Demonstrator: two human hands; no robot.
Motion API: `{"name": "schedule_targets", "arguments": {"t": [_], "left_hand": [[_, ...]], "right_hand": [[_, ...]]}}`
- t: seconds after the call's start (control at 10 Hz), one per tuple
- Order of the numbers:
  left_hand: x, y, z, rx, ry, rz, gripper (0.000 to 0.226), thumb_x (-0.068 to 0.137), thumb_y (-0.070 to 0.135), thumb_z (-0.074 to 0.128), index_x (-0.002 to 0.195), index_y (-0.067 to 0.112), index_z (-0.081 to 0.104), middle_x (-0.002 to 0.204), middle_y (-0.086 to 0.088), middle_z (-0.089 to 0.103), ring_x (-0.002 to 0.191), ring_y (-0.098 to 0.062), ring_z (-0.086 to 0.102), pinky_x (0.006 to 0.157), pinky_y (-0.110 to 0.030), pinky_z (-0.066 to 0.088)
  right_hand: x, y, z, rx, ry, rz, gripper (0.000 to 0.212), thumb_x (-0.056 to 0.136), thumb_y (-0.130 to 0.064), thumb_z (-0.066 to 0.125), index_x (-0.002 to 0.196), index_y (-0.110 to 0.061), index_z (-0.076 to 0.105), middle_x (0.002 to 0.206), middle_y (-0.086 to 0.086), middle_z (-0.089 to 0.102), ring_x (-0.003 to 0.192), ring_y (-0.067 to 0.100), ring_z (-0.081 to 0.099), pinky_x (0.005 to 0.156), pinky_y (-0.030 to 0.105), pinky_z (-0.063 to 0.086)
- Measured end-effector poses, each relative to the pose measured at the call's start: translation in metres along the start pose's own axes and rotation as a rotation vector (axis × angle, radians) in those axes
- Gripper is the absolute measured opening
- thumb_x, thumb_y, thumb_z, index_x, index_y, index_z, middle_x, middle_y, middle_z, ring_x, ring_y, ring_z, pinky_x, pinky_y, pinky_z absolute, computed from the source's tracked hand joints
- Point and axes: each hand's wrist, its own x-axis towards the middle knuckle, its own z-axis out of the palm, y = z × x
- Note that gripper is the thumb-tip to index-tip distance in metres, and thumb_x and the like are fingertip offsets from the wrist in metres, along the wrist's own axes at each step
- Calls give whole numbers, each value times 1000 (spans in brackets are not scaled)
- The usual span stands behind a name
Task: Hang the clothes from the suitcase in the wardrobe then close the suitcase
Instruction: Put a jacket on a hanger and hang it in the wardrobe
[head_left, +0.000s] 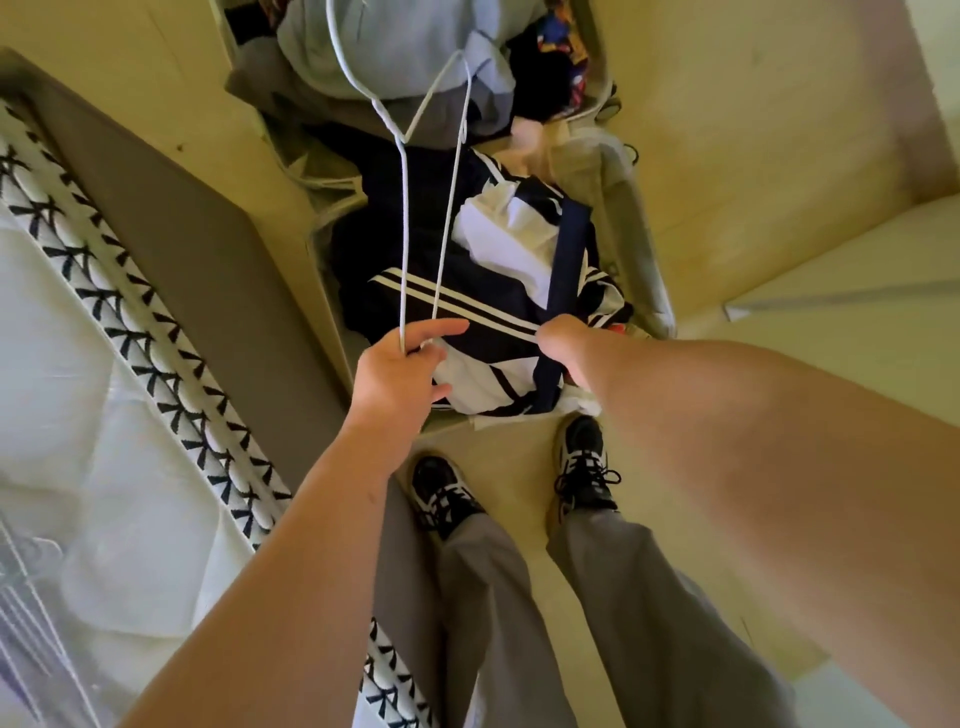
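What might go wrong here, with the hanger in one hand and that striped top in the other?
1. The left hand holds the white wire hanger by one end, so it may swing and snag the navy-and-white top.
2. The right hand grips only a bunch of that top; lifting could drag other clothes from the open suitcase.

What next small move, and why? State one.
Probably lift the navy-and-white garment with the right hand and feed the white hanger into it: the left hand holds the bare hanger, the right grips the garment at the open suitcase.

Bare forearms (291, 561), grey trousers (498, 597), black-and-white trainers (584, 467)
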Motion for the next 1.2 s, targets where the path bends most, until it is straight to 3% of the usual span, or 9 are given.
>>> {"name": "schedule_targets", "arguments": {"t": [0.1, 0.2, 0.3, 0.4, 0.5, 0.7, 0.8, 1.0, 1.2], "left_hand": [[-1, -7, 1, 52, 26, 4, 42, 104, 7, 50, 97, 37, 78, 89, 8, 62, 83, -7, 61, 86, -30, 59], [-5, -11, -3, 144, 46, 45, 46, 104, 10, 47, 96, 44, 75, 102, 1, 69, 63, -13, 56, 54, -26, 47], [-20, -10, -8, 255, 60, 126, 47, 101, 8, 48, 97, 47, 73, 140, 5, 57, 80, -19, 69, 53, -23, 44], [-58, 17, -14, 279, 84, 186, 45, 94, 3, 58, 94, 46, 72, 124, 46, 43, 97, -22, 67, 59, -24, 46], [-105, 57, -22, 337, 116, 265, 41, 85, 12, 76, 99, 50, 67, 117, 40, 51, 97, -9, 64, 78, -26, 52], [-218, 168, -52, 395, 238, 449, 55, 77, 30, 85, 128, 29, 64, 98, 25, 64, 84, 6, 57, 71, -13, 42], [-275, 229, -71, 418, 363, 528, 61, 75, 39, 87, 130, 25, 64, 102, 11, 69, 89, -9, 61, 72, -22, 41], [-376, 324, -94, 446, 485, 696, 24, 77, 35, 82, 84, 28, 60, 71, 13, 62, 74, -19, 66, 55, -27, 41], [-442, 393, -100, 414, 627, 870, 16, 87, 24, 70, 80, 13, 61, 65, 1, 63, 63, -26, 59, 49, -28, 39]], "right_hand": [[2, 2, 9, 171, 8, 39, 43, 104, -13, 39, 145, 0, 45, 148, 21, 47, 136, 36, 46, 108, 42, 41], [-6, 1, 15, 358, 79, 5, 37, 97, -15, 55, 133, -4, 58, 129, 16, 61, 121, 35, 58, 92, 39, 51], [-43, -8, 16, 538, 89, -44, 33, 88, -4, 69, 115, -21, 60, 116, 12, 63, 102, 30, 63, 81, 36, 54], [-98, -32, -3, 790, -106, -44, 44, 84, 8, 62, 111, -27, 62, 117, 16, 62, 103, 36, 66, 91, 51, 57], [-176, -64, -41, 885, -215, -95, 34, 89, 8, 58, 118, -6, 67, 100, 17, 65, 89, 30, 69, 76, 38, 60], [-354, -128, -119, 841, -234, -378, 24, 88, 10, 55, 107, 1, 67, 90, 19, 68, 89, 31, 71, 87, 43, 60], [-440, -142, -156, 695, -242, -586, 30, 83, 17, 56, 95, -9, 67, 89, 21, 71, 83, 27, 73, 76, 37, 63], [-586, -165, -220, 481, -98, -915, 20, 80, 5, 74, 95, -8, 72, 96, 19, 74, 76, 25, 75, 71, 31, 63], [-658, -180, -256, 395, 214, -1186, 12, 71, -14, 71, 81, -17, 76, 76, 6, 76, 79, 25, 75, 82, 47, 61]]}}
